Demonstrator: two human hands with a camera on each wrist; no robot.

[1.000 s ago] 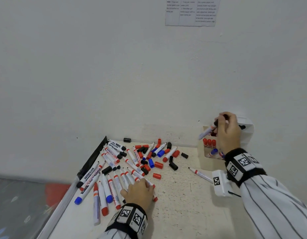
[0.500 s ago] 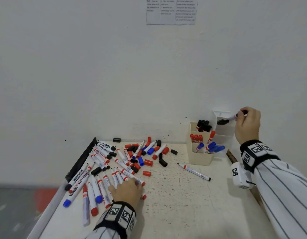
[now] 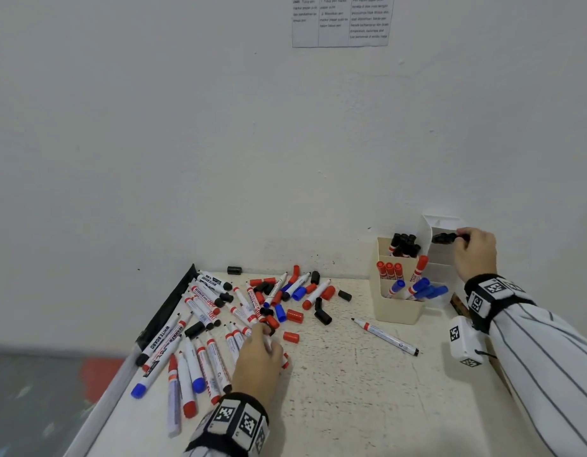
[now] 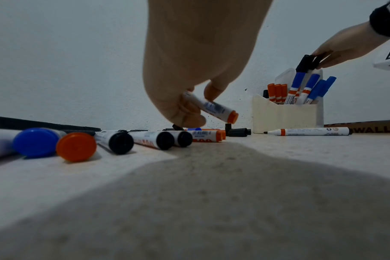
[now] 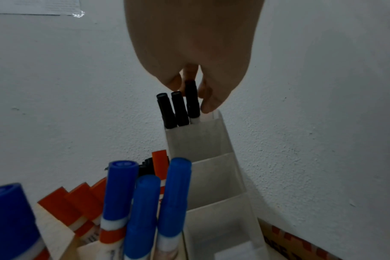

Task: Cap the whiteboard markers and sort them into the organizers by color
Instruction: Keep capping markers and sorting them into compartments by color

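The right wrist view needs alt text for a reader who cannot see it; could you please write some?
A right hand pinches the black cap of a marker, which stands beside two other black-capped markers in the top pocket of a tiered white organizer against a white wall. In the foreground, blue-capped markers and red-capped markers stand in a beige organizer.

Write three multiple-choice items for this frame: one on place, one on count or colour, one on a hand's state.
1. Where is the right hand?
A. at the white organizer's top compartment
B. on the table
C. at the wall paper

2. How many black caps stand in that compartment?
A. one
B. three
C. six

3. What is the left hand doing?
A. lying flat
B. pinching a loose cap
C. holding a red-ended marker

A: it pinches the black-capped marker there, in the white organizer.
B: the right wrist view shows three.
C: the red-ended marker is tilted off the table.
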